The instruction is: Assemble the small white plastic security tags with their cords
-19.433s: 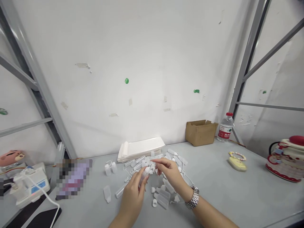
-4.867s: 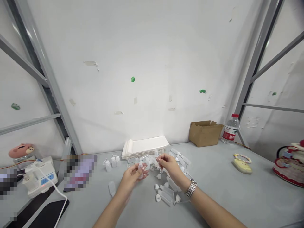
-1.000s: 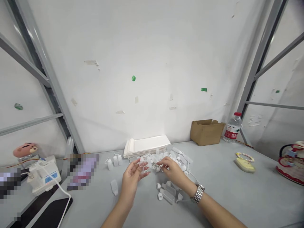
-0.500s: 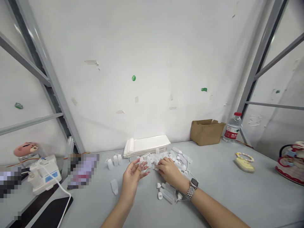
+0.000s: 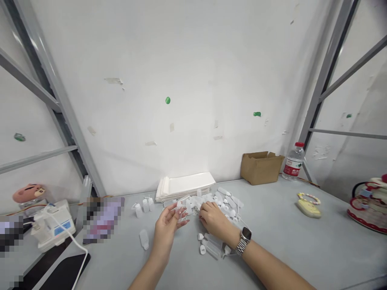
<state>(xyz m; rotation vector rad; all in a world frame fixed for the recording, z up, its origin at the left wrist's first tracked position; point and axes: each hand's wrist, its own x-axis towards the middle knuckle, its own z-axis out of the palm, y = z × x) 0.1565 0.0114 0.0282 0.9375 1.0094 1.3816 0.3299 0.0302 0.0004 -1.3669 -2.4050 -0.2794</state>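
Observation:
My left hand (image 5: 167,224) is curled around a small translucent plastic bottle (image 5: 180,211), partly covered by the fingers, above the pile's left edge. Reaching into the pile of white and clear bottles and caps (image 5: 225,203), my right hand (image 5: 214,217) has its fingers bent together and pointing down; whatever lies between them is hidden. Three capped bottles (image 5: 146,205) stand upright to the left. A single uncapped bottle (image 5: 144,239) lies flat near my left forearm. Below my right hand rest a loose clear bottle (image 5: 212,249) and white caps (image 5: 202,249).
Behind the pile lies a stack of white paper-like sheets (image 5: 187,185). A cardboard box (image 5: 262,170) and a red-capped water bottle (image 5: 293,163) stand at the back right. A yellow item (image 5: 308,209) sits farther right. At left are a power strip (image 5: 57,227) and a white cable (image 5: 81,264).
The camera view has shifted slightly. My right fingers have moved a little within the pile, while my left hand keeps nearly the same pose.

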